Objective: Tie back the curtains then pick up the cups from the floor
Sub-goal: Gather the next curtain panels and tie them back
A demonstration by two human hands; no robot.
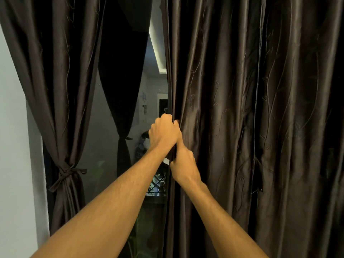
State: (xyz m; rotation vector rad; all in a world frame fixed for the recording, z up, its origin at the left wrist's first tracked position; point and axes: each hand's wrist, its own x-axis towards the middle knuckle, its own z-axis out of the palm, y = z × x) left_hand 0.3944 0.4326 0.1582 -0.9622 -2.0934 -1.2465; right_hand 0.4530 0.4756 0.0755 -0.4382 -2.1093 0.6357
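- Two bare forearms (115, 211) rise from the bottom of the frame and meet just right of centre.
- The left hand (164, 132) sits at mid-frame, the upper of the two. Its fingers (168, 119) are curled tight round the inner edge of the right curtain (260, 127), with the cloth pinched inside the fist.
- The right hand (183, 164) lies directly under it and touches it. Its fingers (183, 151) are also curled onto that same edge and grip the fabric; the fingertips are hidden in the fold.
- The right curtain is dark brown and glossy, with a faint vine pattern. It hangs loose in long vertical pleats and fills the whole right half of the frame from top to bottom.
- The left curtain (52, 71), of the same cloth, hangs in the upper left. It is gathered in towards the lower left and already bound by a tie (68, 174) knotted round it, with the ends sticking out to the right.
- A pale wall (11, 146) runs down the left edge, just beside the tied curtain.
- Between the two curtains a dark window (104, 127) shows at centre. The glass carries a reflection (121, 90) of a tied curtain and a bright ceiling strip.
- Low in the gap, behind the forearms, a patterned grille (158, 183) is partly visible.
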